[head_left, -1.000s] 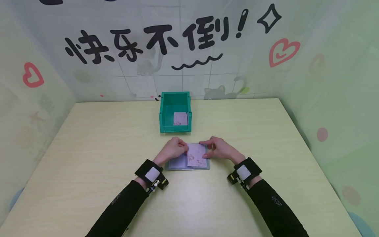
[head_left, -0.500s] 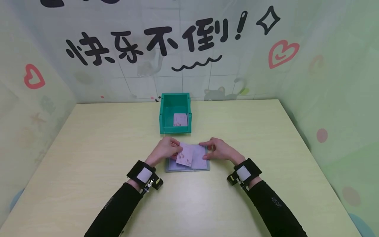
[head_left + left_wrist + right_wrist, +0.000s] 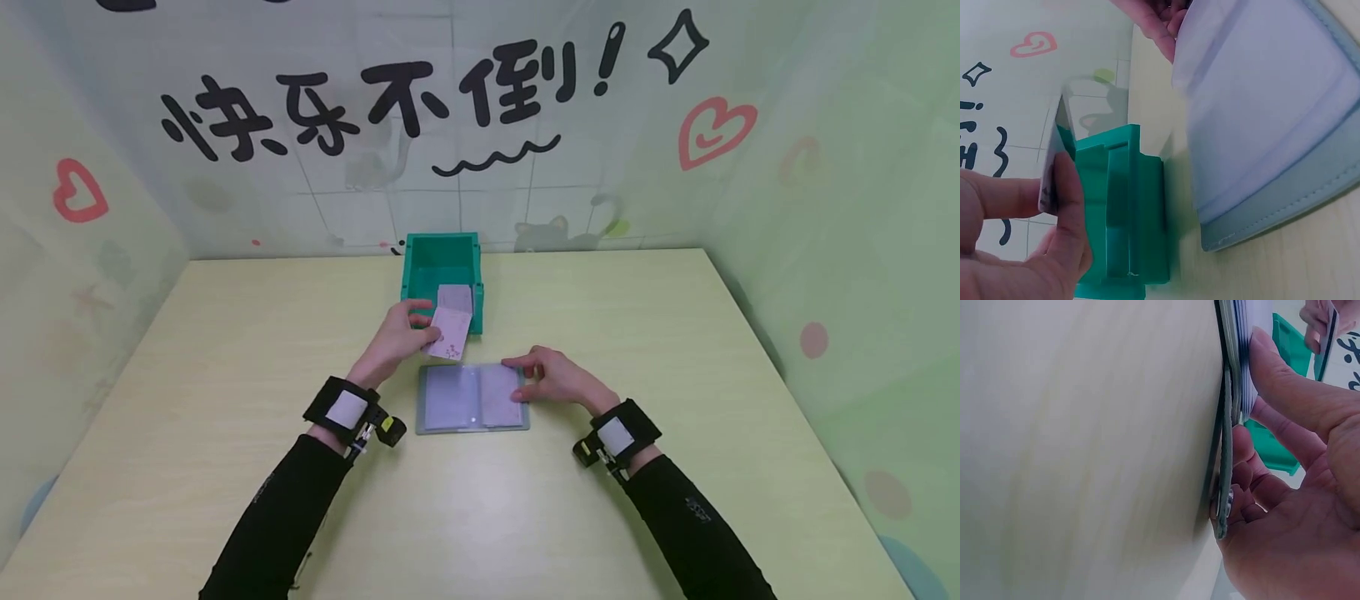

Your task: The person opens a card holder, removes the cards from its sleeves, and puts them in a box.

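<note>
Between thumb and fingers, my left hand [image 3: 397, 337] pinches a small pale pink card [image 3: 452, 335] with a printed pattern near one edge. The card is over the front of the green bin [image 3: 442, 257]; in the left wrist view the card [image 3: 1052, 172] appears nearly edge-on. Below it, a card album [image 3: 452, 398] with clear sleeves lies open on the table. My right hand [image 3: 555, 379] grips the album's right edge. In the right wrist view its thumb [image 3: 1279, 372] presses the page edges, and the other fingers curl round the cover's edge near a metal snap.
Another pale pink card [image 3: 455, 297] sits inside the bin, partly covered by the held one. The wooden table [image 3: 480, 508] meets a printed backdrop [image 3: 315, 208] behind the bin. Side panels [image 3: 832, 208] stand to the left and right.
My left hand has lifted the pink card off the album's right page and carried it left, then up to the bin's front. The right hand stays at the album's edge.
</note>
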Tool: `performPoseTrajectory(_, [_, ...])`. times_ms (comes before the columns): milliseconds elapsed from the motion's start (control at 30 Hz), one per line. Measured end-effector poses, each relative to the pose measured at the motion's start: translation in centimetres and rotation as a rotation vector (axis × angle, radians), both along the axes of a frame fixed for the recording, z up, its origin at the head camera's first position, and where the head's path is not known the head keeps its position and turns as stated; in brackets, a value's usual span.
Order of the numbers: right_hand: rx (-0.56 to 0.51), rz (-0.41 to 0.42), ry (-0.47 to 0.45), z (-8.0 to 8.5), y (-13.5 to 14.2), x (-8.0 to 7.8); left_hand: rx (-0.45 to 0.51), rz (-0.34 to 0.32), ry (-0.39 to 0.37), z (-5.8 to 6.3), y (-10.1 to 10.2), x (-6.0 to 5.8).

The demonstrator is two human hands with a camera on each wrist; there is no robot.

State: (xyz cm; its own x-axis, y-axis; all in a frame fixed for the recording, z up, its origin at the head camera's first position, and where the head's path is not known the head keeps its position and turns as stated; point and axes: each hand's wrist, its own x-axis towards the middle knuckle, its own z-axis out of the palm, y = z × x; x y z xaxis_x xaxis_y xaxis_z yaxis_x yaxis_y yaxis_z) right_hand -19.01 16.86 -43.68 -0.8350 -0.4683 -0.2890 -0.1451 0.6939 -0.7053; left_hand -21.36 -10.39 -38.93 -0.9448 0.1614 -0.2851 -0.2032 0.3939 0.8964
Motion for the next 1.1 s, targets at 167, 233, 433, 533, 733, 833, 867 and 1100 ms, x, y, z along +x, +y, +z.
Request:
performPoseTrajectory(167, [-0.003, 0.004, 0.002, 0.0, 0.1, 0.0, 0.029, 0.161, 0.088, -0.3, 0.6, -0.9])
performPoseTrajectory(233, [-0.002, 0.003, 0.002, 0.0, 0.1, 0.0, 0.001, 0.220, 0.154, -0.5, 1.0, -1.2])
performPoseTrajectory(433, [0.016, -0.002, -0.007, 0.0, 0.1, 0.1, -0.105, 0.274, 0.277, -1.1, 2.4, -2.2])
performPoseTrajectory(533, [0.019, -0.002, -0.009, 0.0, 0.0, 0.2, -0.110, 0.282, 0.279, -1.3, 3.0, -2.8])
performPoseTrajectory(733, [0.023, 0.002, 0.000, 0.2, 0.0, 0.1, -0.136, 0.294, 0.273, -1.3, 3.8, -4.3])
performPoseTrajectory(833, [0.024, 0.003, 0.000, 0.2, 0.0, 0.1, -0.182, 0.257, 0.286, -1.4, 4.4, -4.7])
performPoseTrajectory(867, [0.023, 0.003, 0.001, 0.2, 0.0, 0.0, -0.196, 0.244, 0.292, -1.4, 4.5, -4.8])
performPoseTrajectory(1100, [0.014, -0.004, -0.005, 0.2, -0.1, 0.1, -0.270, 0.200, 0.295, -2.3, 5.0, -5.3])
